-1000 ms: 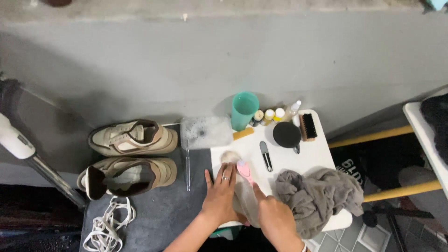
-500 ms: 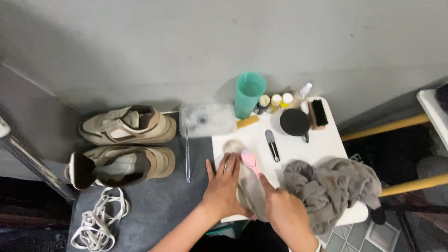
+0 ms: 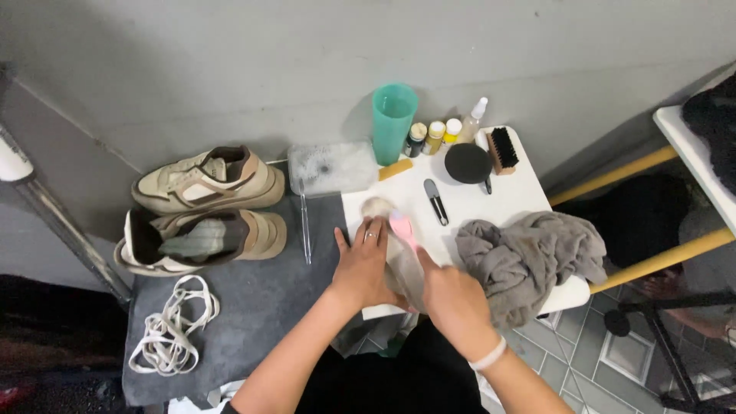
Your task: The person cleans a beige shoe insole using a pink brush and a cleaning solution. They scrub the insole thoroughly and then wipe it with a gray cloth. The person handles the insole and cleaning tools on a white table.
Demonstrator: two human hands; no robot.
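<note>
The left hand (image 3: 364, 264) lies flat with fingers spread, pinning down a pale, flat shoe insole (image 3: 402, 268) on the small white bench (image 3: 521, 203). The right hand (image 3: 448, 295) is clenched round the handle of a pink-handled brush (image 3: 400, 226), whose head rests at the insole's far end, at about twelve o'clock from the hands.

As I judge it, the cleaning is somewhere in the middle. Both beige and cream trainers (image 3: 207, 180) (image 3: 203, 238) sit on the dark grey felt mat (image 3: 253, 307) at nine o'clock, one open and emptied, and the white laces (image 3: 172, 322) lie pulled out in a loose heap at eight o'clock. The shoes themselves look untouched, and how clean the insole is I cannot tell.

Room is tight. The insole lies near the bench's left edge, where it meets the mat. At three o'clock a crumpled grey cloth (image 3: 529, 257) is heaped just beside the right hand and spills toward the bench's near edge. Toward twelve and one o'clock are small black clippers (image 3: 437, 203), a round black tin (image 3: 468, 162), a black-bristled wooden brush (image 3: 502, 149), small bottles (image 3: 435, 136), a teal plastic cup (image 3: 394, 123) and a clear tray of foamy water (image 3: 331, 167). The only open strip for the brush stroke runs along the insole itself.
</note>
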